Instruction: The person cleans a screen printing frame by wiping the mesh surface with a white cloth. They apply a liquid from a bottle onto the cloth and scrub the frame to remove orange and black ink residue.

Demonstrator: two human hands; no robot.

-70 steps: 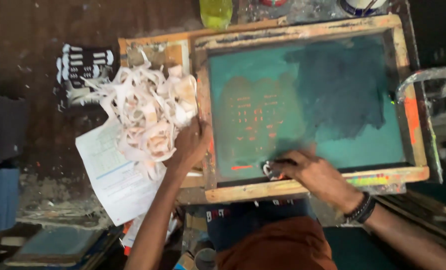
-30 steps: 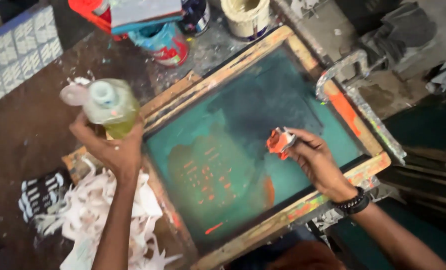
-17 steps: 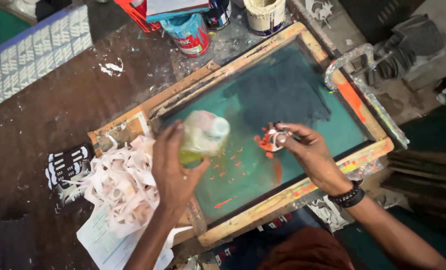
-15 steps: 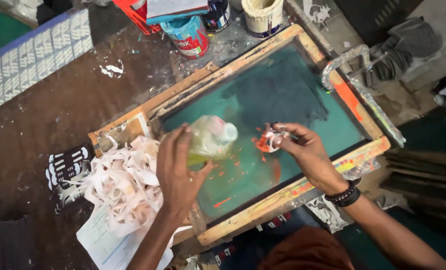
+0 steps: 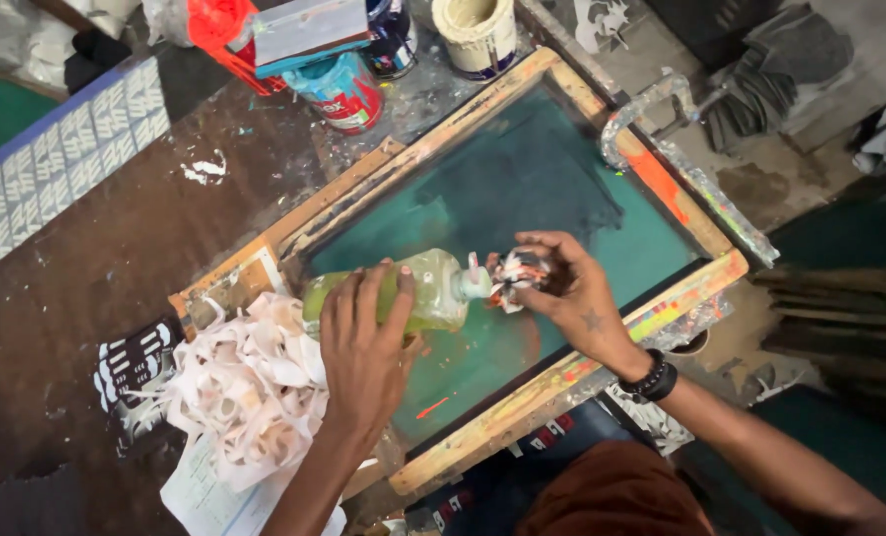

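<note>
Far side has a red-and-blue labelled paint tin (image 5: 343, 91), a dark can (image 5: 391, 40) and a cream tub (image 5: 476, 35); a clear yellow-green plastic bottle (image 5: 393, 293) lies tipped mid-frame.

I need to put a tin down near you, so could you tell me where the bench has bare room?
The dark brown bench top lies bare between the patterned cloth, the paint cans and the wooden screen frame. It is crowded by the paper scraps, and over the green mesh where the left hand tips the bottle to the rag in the right hand.
</note>
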